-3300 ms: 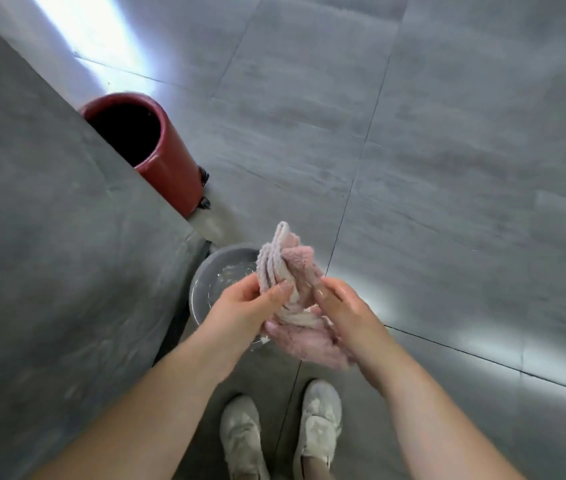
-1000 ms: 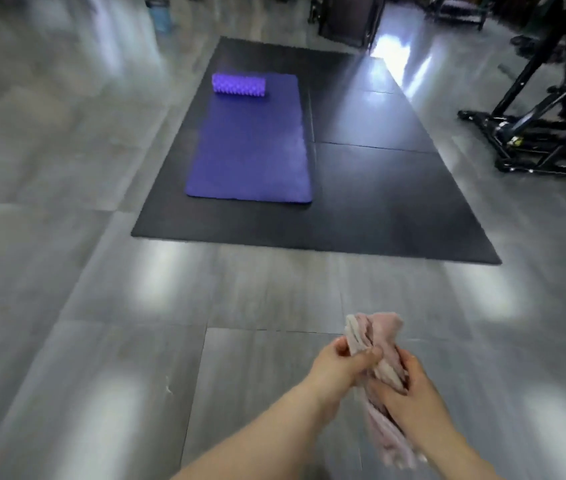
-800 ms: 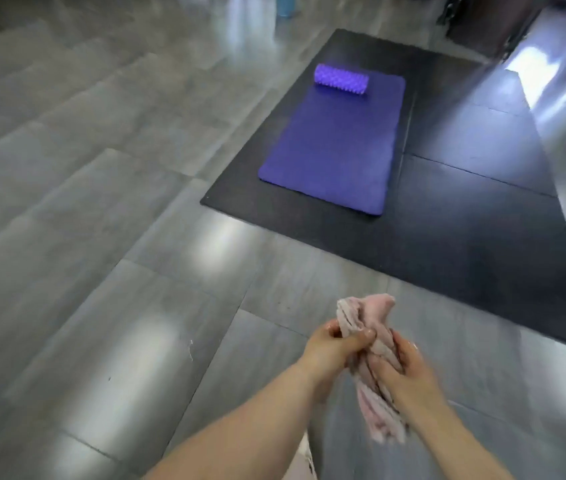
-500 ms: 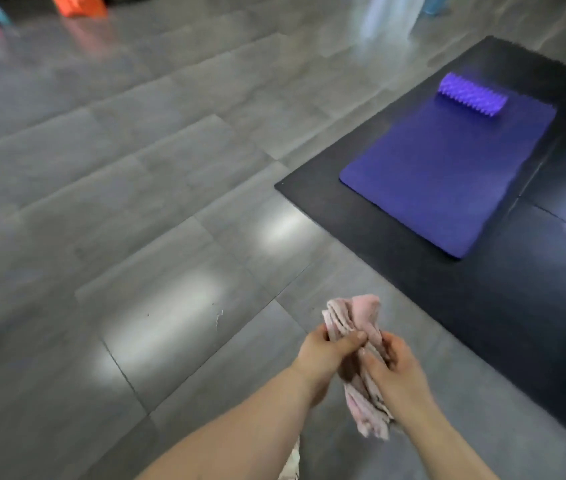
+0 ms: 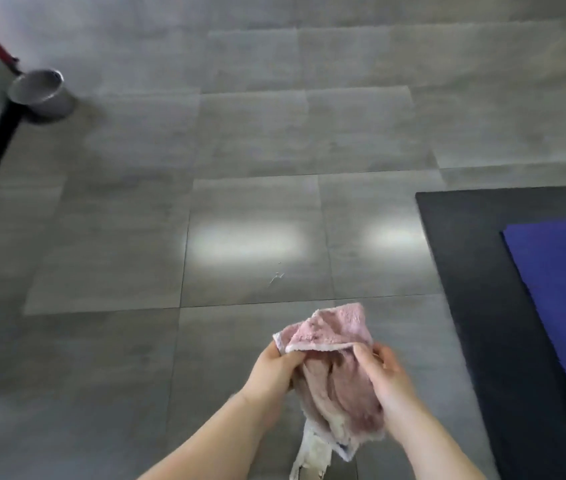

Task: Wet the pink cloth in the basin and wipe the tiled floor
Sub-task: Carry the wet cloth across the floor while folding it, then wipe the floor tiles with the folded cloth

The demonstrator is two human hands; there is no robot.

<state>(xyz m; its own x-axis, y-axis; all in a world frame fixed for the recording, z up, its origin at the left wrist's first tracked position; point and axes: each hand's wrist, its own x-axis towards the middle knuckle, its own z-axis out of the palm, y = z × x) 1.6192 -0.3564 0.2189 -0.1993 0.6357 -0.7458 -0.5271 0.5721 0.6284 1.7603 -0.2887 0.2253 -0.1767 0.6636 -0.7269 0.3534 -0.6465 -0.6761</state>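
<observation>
Head | left hand, right hand fingers grip pink cloth | tiled floor, black mat

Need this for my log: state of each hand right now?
Left hand: holding the pink cloth.
Right hand: holding the pink cloth too.

The pink cloth is held in the air above the floor, crumpled, between the left hand and the right hand. Its upper corner is folded over, and a pale edge hangs down below. The basin, round and of grey metal, stands upright at the far upper left, well apart from the cloth. The tiled floor is grey, with large tiles and bright reflections.
</observation>
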